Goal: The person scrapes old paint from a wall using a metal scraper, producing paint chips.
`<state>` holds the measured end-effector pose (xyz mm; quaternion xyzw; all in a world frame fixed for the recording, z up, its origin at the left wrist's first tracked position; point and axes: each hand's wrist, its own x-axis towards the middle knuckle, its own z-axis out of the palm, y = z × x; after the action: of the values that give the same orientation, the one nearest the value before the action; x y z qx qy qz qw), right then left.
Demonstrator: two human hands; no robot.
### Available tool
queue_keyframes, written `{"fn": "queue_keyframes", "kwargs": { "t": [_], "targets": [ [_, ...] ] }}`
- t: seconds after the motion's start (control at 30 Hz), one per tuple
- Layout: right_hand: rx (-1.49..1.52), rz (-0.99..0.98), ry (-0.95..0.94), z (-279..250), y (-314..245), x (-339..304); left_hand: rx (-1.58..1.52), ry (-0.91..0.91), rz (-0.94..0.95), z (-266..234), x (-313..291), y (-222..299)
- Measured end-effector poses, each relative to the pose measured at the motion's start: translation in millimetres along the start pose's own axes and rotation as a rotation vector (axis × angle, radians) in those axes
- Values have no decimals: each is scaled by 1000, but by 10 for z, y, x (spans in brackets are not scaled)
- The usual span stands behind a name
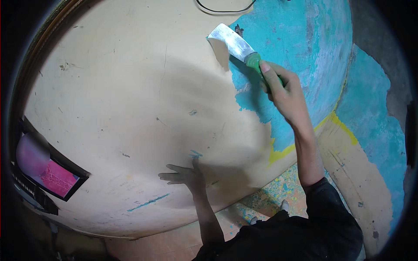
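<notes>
My right hand [282, 89] is closed around the green handle of a paint scraper [231, 41], thumb along the handle. The scraper's wide metal blade points up and left, at the border where cream paint [130, 87] meets the bared turquoise layer [283, 39]. A shadow falls below the blade; whether its edge touches the wall I cannot tell. Lower and to the left, my left hand [185, 175] has its fingers spread against or just in front of the cream wall and holds nothing. A small turquoise scratch shows beside its thumb.
A dark cable [226, 10] hangs at the top. At the left is a pink picture in a dark frame [61, 179]. Paint flakes [278, 191] litter the floor by my feet. The adjoining wall [365, 108] at the right has turquoise, cream and grey patches.
</notes>
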<state>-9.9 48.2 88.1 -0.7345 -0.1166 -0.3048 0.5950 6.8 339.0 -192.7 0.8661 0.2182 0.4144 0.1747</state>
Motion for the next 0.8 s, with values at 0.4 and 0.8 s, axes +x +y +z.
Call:
{"fn": "queue_keyframes", "kwargs": {
  "t": [0.4, 0.8],
  "targets": [
    [-317, -214, -115, -471, -99, 195, -71, -68, -70, -120, -13, 80],
    [-564, -366, -341, -567, -491, 645, -61, -83, -81, -150, 12, 100]
  ]
}}
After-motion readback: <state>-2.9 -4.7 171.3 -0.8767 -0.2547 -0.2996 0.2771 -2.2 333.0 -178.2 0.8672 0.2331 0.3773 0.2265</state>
